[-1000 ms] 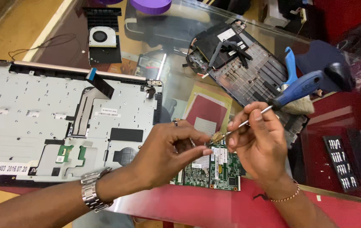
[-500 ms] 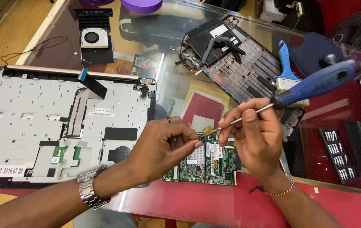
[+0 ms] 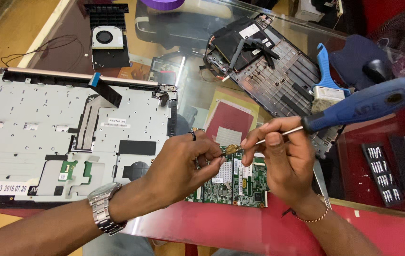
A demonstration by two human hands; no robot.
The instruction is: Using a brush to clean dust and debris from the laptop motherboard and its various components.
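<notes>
Prying a coin cell at the circuit board

Working near the front edge of the glass tabletop [image 3: 188, 102], both hands meet over a green circuit board [image 3: 240, 182] that lies flat on the glass. The left hand [image 3: 183, 166] is closed in a narrow pinch, its fingertips [image 3: 216, 159] on a small round brass-coloured coin cell [image 3: 231, 149] at the board's far edge. The right hand [image 3: 285, 163] grips the metal shaft of a blue-handled screwdriver [image 3: 361, 105], whose tip reaches the cell; whether the cell is already free of its holder I cannot tell.

Judging by how things lie, the teardown is well along. The laptop's silver palmrest shell [image 3: 60, 137] rests bare toward the left edge, with its board out and a ribbon cable [image 3: 105, 90] loose across it. The cooling fan [image 3: 107, 38] sits apart near the far left corner, and the dark bottom cover [image 3: 273, 71] lies stripped toward the far right, a blue brush [image 3: 326, 83] resting on it. Two memory modules [image 3: 380, 173] lie beyond the right hand at the right edge.

Left, it seems, is the fine work on the board itself; nothing shown has been put back together.
</notes>
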